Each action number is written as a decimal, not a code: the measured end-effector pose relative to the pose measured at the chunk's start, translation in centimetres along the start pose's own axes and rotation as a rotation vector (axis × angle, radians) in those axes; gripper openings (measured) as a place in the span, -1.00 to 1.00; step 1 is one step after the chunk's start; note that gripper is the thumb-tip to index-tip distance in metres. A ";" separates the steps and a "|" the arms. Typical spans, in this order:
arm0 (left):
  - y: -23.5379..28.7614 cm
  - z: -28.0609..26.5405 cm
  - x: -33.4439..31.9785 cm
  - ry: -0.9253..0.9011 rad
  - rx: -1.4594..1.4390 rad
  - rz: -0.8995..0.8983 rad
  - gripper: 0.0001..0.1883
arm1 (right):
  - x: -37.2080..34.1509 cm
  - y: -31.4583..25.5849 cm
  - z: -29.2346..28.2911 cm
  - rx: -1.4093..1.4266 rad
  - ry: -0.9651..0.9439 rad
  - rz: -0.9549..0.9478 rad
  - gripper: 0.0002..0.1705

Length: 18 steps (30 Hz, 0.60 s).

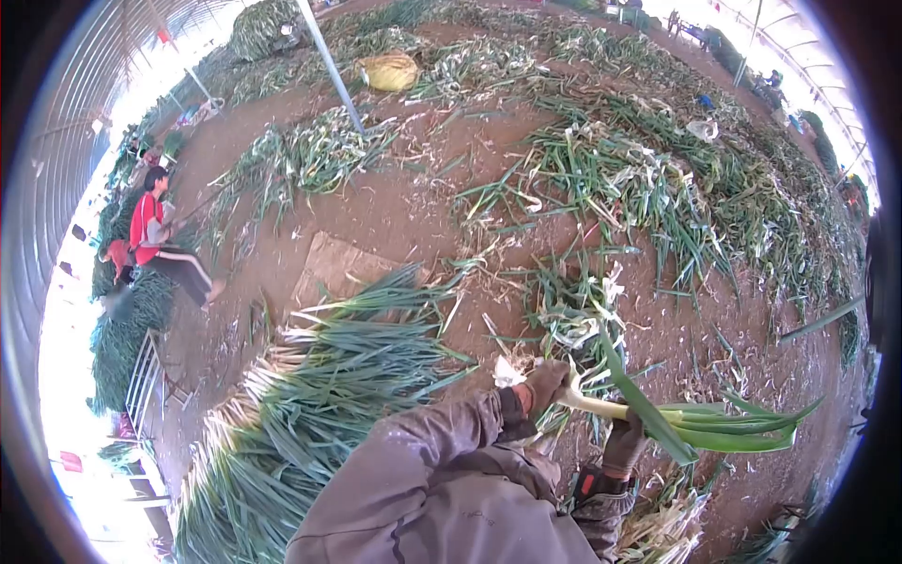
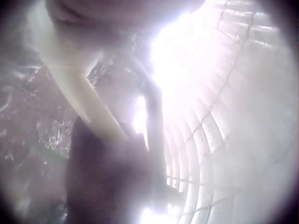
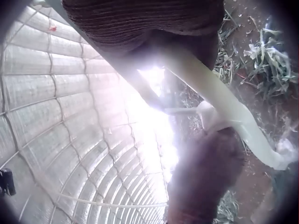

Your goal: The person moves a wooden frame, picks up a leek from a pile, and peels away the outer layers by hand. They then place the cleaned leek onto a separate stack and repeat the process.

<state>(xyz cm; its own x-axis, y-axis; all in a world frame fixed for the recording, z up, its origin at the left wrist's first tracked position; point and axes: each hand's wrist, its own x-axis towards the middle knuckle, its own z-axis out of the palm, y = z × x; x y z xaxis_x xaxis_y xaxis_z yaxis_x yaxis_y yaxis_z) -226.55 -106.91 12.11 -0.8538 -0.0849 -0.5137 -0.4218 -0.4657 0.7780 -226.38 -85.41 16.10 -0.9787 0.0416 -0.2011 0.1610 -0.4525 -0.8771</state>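
A thick leek (image 1: 601,406) lies across both gloved hands, its white end at the left and long green leaves spreading to the right. My right hand (image 1: 624,444) grips it where white turns to green, the ribbed brown glove (image 3: 145,28) wrapping the stalk in the right wrist view. My left hand (image 1: 545,385) is at the white end. In the right wrist view its fingers pinch a pale outer layer (image 3: 209,115) standing off the stalk. A loose leaf (image 1: 648,418) bends down over the right hand. The left wrist view is hazy, with the pale stalk (image 2: 84,95) between both gloves.
A large pile of leeks (image 1: 319,404) lies close on the left. Stripped leaves (image 1: 583,310) litter the ground ahead, with larger heaps (image 1: 639,179) beyond. Cardboard (image 1: 343,268), a yellow sack (image 1: 389,70) and a metal pole (image 1: 329,66) are farther off. A person in red (image 1: 150,221) sits at left.
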 end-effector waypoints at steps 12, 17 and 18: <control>2.2 -5.4 -0.8 -0.163 0.569 0.240 -0.63 | 3.2 -2.8 -4.8 0.230 0.043 0.009 -0.74; 8.2 -21.6 1.5 0.159 1.475 0.398 -0.75 | 8.3 -5.2 -25.5 -1.613 0.059 -0.754 -0.50; 8.6 -25.7 2.5 0.289 1.495 0.299 -0.76 | 7.1 -6.8 -27.0 -1.687 0.274 -0.769 -0.57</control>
<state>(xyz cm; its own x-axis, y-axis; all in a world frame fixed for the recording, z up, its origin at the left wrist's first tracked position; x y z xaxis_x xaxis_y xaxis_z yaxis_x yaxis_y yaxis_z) -224.43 -133.81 8.24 -0.9479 -0.2538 -0.1924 -0.3127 0.8563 0.4110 -230.99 -57.95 8.83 -0.8716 -0.0170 0.4900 -0.1398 0.9665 -0.2153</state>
